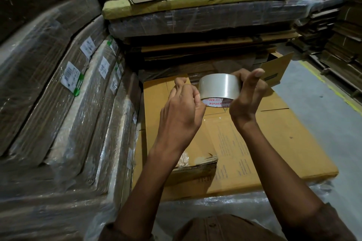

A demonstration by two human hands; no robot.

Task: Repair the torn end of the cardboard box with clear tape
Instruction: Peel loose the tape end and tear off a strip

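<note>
Shrink-wrapped bundles of flattened cartons (58, 88) fill the left side, several bearing white labels. A stack of flat cardboard sheets (195, 31) rises at the far end. Grey floor (313, 103) with a yellow line runs along the right.

The cardboard box (274, 143), flattened, lies between these on plastic wrap, printed face up. Its torn end (199, 164) is at the near left edge: a ragged flap lifted from the surface, with exposed corrugation and remnants of old clear film on it.

Both forearms extend over the box. The right hand (246, 94) grasps the tape roll (219, 88), held raised above the far half of the box, red lettering visible on the core. The left hand (182, 111) is curled, fingertips pressed at the roll's left edge; whether they pinch a loose tape end cannot be determined.
</note>
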